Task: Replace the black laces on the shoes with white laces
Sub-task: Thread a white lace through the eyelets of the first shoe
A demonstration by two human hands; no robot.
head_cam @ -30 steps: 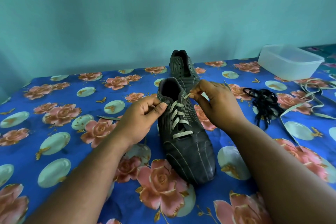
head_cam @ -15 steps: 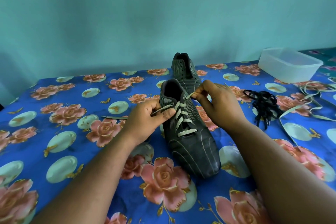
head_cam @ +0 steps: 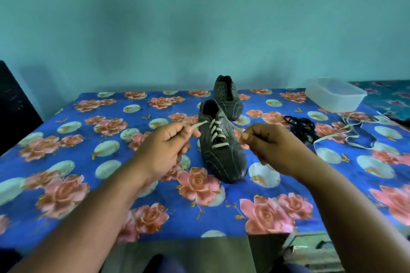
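Observation:
A dark striped shoe (head_cam: 224,157) stands mid-table, toe toward me, with a white lace (head_cam: 216,132) crossed through its eyelets. My left hand (head_cam: 165,150) pinches the lace's left end, pulled out to the shoe's left. My right hand (head_cam: 269,146) pinches the right end, drawn out to the shoe's right. Both ends run taut from the top eyelets. The second dark shoe (head_cam: 227,96) stands behind it with bare eyelets. A heap of black laces (head_cam: 302,128) lies to the right, and another white lace (head_cam: 352,137) sprawls beyond it.
The table wears a blue cloth with pink roses (head_cam: 99,162). A clear plastic container (head_cam: 335,93) sits at the back right corner. A dark object (head_cam: 13,104) stands off the table's left edge. The teal wall rises right behind the table.
Both hands have moved away from the shoe's tongue, pulling the two lace ends outward to either side. The camera has drawn back, showing the table's near edge.

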